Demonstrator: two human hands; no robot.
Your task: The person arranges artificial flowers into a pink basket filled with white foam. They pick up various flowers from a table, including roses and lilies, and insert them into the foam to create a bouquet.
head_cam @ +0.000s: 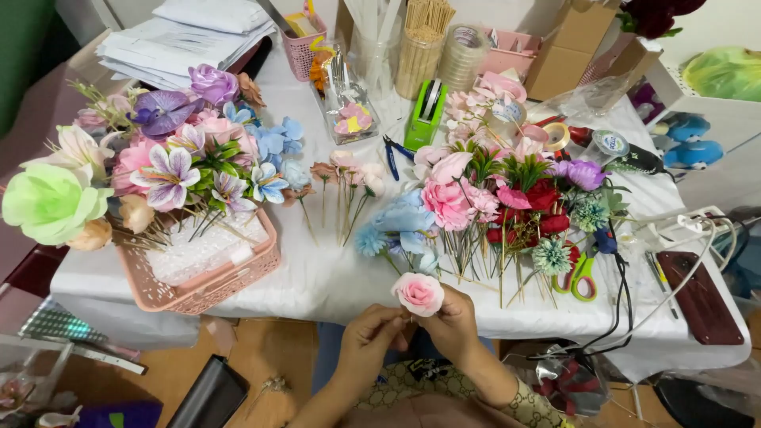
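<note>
A small pink artificial rose [418,293] is held up just in front of the table's near edge. My left hand [369,337] pinches it from below on the left side, and my right hand [453,323] grips it from below on the right. Both hands touch the flower's base, which is hidden by the fingers. Just beyond it on the white tablecloth [317,277] lies a pile of stemmed fake flowers [491,206] in pink, red, blue and purple.
A pink basket [202,289] full of large artificial flowers stands at the left. Green-handled scissors [583,276], a glue gun with black cable [609,242], tape rolls [556,135], a green tape dispenser [426,115], jars of sticks [418,55] and cardboard boxes fill the back and right.
</note>
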